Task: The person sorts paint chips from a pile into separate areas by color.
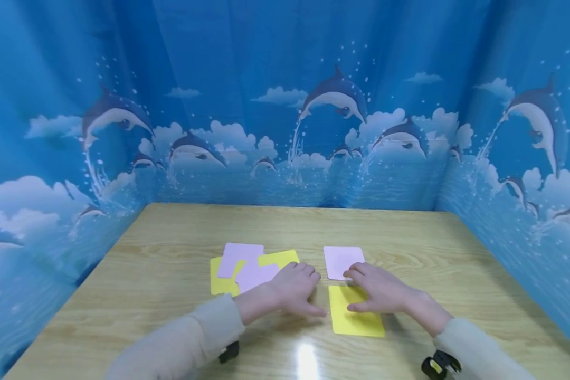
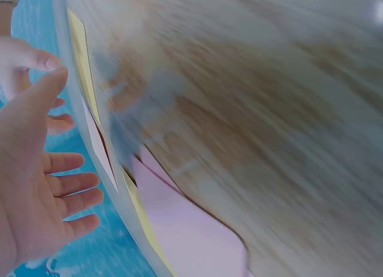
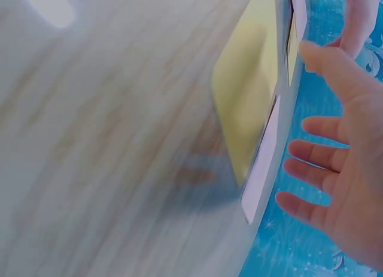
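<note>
My left hand (image 1: 294,289) hovers at the right edge of a loose group of overlapping cards, fingers spread and nothing in them. In that group are a pink card (image 1: 239,254) at the back, a yellow card (image 1: 222,285) at the left, another yellow card (image 1: 281,257), and pink ones (image 1: 256,275) partly hidden by the hand. Over on the right, my right hand (image 1: 380,289) is held above a yellow card (image 1: 361,326), its fingertips overlapping the corner of a single pink card (image 1: 338,259) behind. Both wrist views show relaxed, empty fingers raised off the tabletop.
The wood-grain table (image 1: 180,227) carries the cards near its middle. Blue curtains (image 1: 266,42) printed with dolphins and clouds stand along its back and both sides. Each wrist bears a small black device, such as the one on the right wrist (image 1: 439,364).
</note>
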The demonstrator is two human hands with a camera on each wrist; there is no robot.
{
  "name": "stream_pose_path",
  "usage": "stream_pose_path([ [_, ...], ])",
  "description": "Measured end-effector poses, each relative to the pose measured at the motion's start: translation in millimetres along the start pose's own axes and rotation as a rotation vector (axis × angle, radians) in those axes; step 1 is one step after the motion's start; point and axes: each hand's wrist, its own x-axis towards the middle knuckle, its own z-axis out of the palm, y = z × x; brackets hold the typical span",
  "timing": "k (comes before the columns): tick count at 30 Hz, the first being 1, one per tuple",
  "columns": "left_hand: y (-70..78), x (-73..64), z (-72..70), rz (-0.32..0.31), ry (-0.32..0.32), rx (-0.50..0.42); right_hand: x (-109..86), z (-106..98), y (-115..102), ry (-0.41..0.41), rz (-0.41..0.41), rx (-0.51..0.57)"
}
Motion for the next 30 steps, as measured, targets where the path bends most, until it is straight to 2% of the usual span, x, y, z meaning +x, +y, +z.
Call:
stream_pose_path([
  [2, -4.5, -4.4, 1.1, -0.013, 0.002, 0.006, 3.8, -1.1, -2.0, -0.004, 0.004, 0.006],
  [9, -18.6, -19.7, 3.1, -0.070, 0.017, 0.011, 18.0, -3.3, -9.8, 0.042, -0.066, 0.005],
  [18, -37.8, -43.8, 5.1, -0.134, 0.071, -0.007, 41.2, -9.0, -21.8, 0.015, -0.051, 0.006],
  [25, -52.8, -61.5, 7.2, -0.199, 0.047, -0.052, 61.6, -13.5, -29.1, 0.020, -0.051, 0.010],
  [30, -60.7, -70.8, 6.0, -0.239, 0.039, -0.097, 76.9, -16.6, -37.5, 0.018, -0.086, 0.033],
])
